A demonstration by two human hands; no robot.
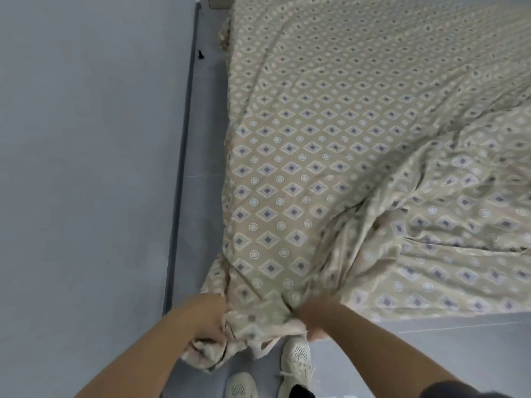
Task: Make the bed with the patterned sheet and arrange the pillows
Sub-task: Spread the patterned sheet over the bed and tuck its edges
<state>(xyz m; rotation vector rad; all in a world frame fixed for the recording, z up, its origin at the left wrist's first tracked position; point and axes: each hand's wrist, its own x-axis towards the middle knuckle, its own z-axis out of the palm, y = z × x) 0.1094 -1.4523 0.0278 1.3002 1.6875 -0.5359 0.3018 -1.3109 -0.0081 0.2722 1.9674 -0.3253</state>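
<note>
A beige patterned sheet (330, 139) with purple diamonds and white circles covers the low mattress, smooth on the left part and rumpled in thick folds toward the right. Its near left corner hangs bunched off the bed. My left hand (208, 320) grips that bunched corner from the left. My right hand (314, 314), blurred, grips the same bunch from the right, at the mattress corner. No pillows are in view.
A grey wall (86, 168) with a dark skirting strip runs along the left, leaving a narrow grey floor strip (201, 182) beside the bed. A small dark object (200, 54) lies on the floor far up. My beige shoes (296, 360) stand just below the corner.
</note>
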